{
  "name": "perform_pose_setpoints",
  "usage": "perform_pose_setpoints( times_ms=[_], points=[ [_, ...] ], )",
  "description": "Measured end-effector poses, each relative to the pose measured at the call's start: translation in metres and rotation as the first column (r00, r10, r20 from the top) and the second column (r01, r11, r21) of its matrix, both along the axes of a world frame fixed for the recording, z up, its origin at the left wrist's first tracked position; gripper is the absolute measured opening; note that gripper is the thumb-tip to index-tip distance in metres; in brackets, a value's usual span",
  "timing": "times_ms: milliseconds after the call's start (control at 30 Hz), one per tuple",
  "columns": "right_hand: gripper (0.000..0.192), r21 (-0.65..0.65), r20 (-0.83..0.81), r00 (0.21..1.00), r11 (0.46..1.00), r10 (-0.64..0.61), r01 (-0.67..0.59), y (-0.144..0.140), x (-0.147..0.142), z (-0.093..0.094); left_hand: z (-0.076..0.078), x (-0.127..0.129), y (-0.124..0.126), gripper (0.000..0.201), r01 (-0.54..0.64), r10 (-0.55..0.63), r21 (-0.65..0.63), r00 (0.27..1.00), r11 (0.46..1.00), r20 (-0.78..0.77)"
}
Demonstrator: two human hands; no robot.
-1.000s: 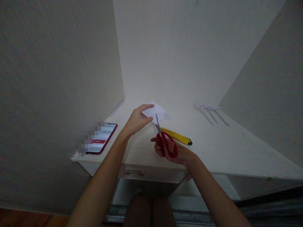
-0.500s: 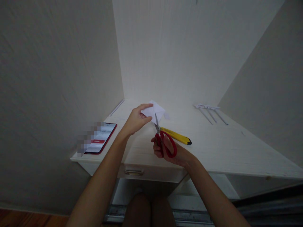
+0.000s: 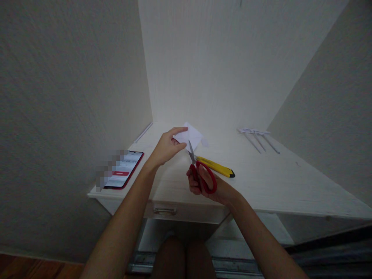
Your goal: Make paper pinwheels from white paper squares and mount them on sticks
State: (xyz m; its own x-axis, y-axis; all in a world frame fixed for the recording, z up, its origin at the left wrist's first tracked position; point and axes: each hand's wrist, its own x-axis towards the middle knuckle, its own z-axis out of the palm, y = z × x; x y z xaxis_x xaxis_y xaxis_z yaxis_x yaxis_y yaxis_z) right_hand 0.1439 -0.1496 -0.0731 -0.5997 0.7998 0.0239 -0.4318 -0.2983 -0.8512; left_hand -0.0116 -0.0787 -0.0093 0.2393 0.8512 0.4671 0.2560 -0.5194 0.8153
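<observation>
A creased square of white paper is held above the desk, pinched at its left side between the thumb and fingers of my left hand. My right hand grips red-handled scissors with its fingers in the loops. The blades are parted and point up at the paper's lower edge, one blade overlapping it in view; whether they touch, I cannot tell. Just behind the scissors lies a yellow utility knife with a black end.
A phone in a red case lies at the desk's left edge. Several white paper pinwheel-like pieces on sticks rest at the back right. A thin stick lies along the left wall. Walls enclose the white desk; a drawer handle is in front.
The scissors have shifted very slightly left, and their blades look a little wider apart. My left hand and the paper stay nearly where they were.
</observation>
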Motion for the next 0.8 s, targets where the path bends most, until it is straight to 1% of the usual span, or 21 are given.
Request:
perform_pose_setpoints(
  times_ms=[200, 400, 500, 700, 800],
  points=[
    [0.034, 0.000, -0.009, 1.000, 1.000, 0.001, -0.001, -0.0017, 0.0006, 0.0010, 0.0012, -0.0001, -0.0016, 0.045, 0.004, -0.004, -0.004, 1.000, 1.000, 0.000],
    [0.034, -0.045, -0.017, 1.000, 0.999, 0.010, -0.010, -0.0026, -0.0004, 0.0014, 0.0027, 0.0000, -0.0034, 0.046, 0.000, 0.000, -0.021, 1.000, 1.000, 0.011],
    [0.035, -0.037, -0.013, 1.000, 0.999, 0.014, -0.014, -0.0036, -0.0013, 0.0027, 0.0020, -0.0001, -0.0031, 0.046, 0.005, -0.005, -0.018, 1.000, 1.000, 0.018],
    [0.033, -0.054, 0.003, 1.000, 0.998, -0.007, 0.007, -0.0061, -0.0011, 0.0066, 0.0005, -0.0005, -0.0028, 0.046, 0.008, -0.008, -0.008, 1.000, 1.000, 0.028],
    [0.033, -0.040, 0.034, 0.999, 0.999, -0.022, 0.024, -0.0066, -0.0007, 0.0074, 0.0007, -0.0006, -0.0035, 0.045, 0.007, -0.006, -0.011, 0.999, 1.000, 0.036]
  ],
)
